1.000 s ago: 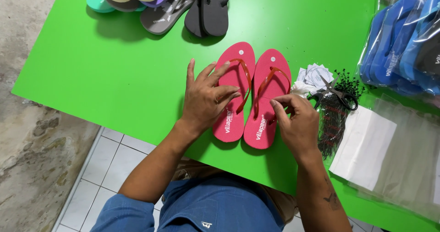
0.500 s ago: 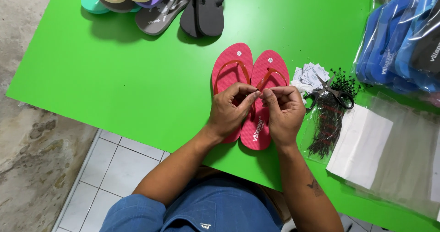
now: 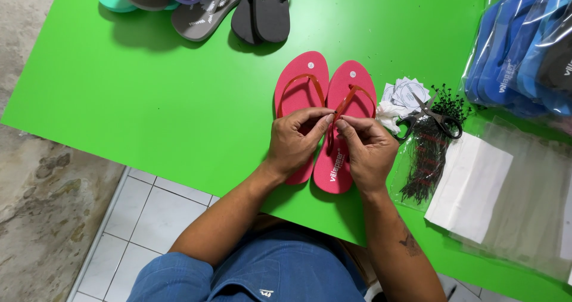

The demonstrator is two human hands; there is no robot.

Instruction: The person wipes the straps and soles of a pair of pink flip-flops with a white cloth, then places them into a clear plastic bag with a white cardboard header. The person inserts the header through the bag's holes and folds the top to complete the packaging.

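Both hands are pinching at the strap of the right pink flip-flop [image 3: 348, 126] — left hand [image 3: 293, 144] and right hand [image 3: 368, 150] closing fingertips on something too small to tell. The pair is lying side by side on the green table [image 3: 179, 99], still unbagged — scissors [image 3: 432, 117], black ties [image 3: 426, 156] and clear bags [image 3: 527, 194] waiting beside.

Flip-flop pair [image 3: 325, 108] mid-table [image 3: 149, 99]; scissors [image 3: 432, 116] right; sandal pile [image 3: 202, 1] far-left; bagged, probably sandals [image 3: 524, 45], far-right.
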